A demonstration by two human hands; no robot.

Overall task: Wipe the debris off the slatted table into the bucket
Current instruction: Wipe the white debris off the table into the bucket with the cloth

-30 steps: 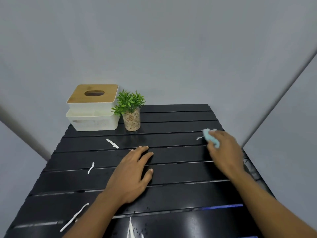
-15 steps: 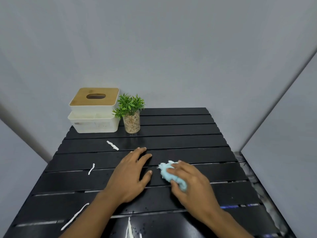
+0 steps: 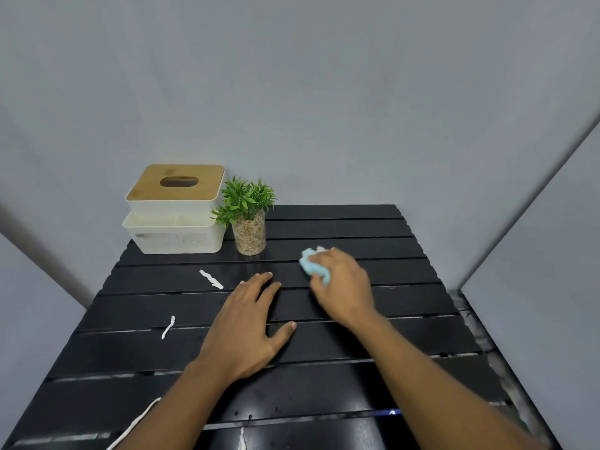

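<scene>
Your right hand (image 3: 341, 284) is closed around the wadded blue cloth (image 3: 313, 266), pressed to a far slat of the slatted table (image 3: 406, 303); it is a lump with no clear long axis. White debris strips (image 3: 211, 279) lie to its left, slanting across the slats. A careless sweep could push them into the gaps or hit the plant jar (image 3: 249, 235). Your left hand (image 3: 250, 323) lies flat, fingers spread, holding nothing. No bucket shows.

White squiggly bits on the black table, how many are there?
4. One white strip lies near the plant, one sits left of the left hand, one by the left forearm, one at the near edge. Arms may hide more.
</scene>
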